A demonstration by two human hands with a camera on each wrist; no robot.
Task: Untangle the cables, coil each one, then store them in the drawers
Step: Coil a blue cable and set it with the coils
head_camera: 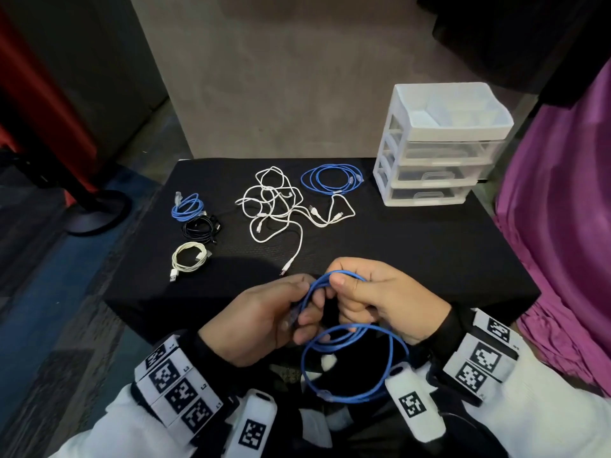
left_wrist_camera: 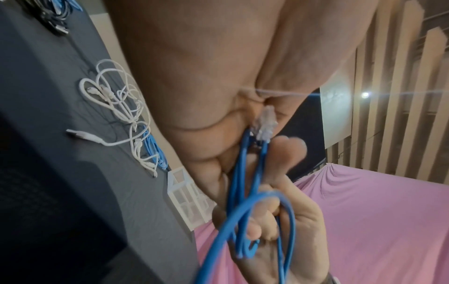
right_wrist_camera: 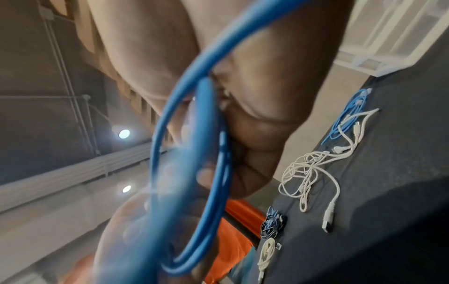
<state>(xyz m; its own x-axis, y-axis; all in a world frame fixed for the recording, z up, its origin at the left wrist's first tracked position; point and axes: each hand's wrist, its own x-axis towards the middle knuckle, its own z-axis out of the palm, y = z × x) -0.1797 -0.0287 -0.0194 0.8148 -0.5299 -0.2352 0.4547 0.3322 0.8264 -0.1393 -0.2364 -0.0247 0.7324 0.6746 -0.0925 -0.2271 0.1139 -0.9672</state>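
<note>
Both hands, left hand and right hand, curl their grip around the blue cable.

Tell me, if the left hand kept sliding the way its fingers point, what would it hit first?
Probably the right hand. The left hand points rightward at it, both gripping the same blue cable, apparently already nearly touching, though depth is unclear.
</note>
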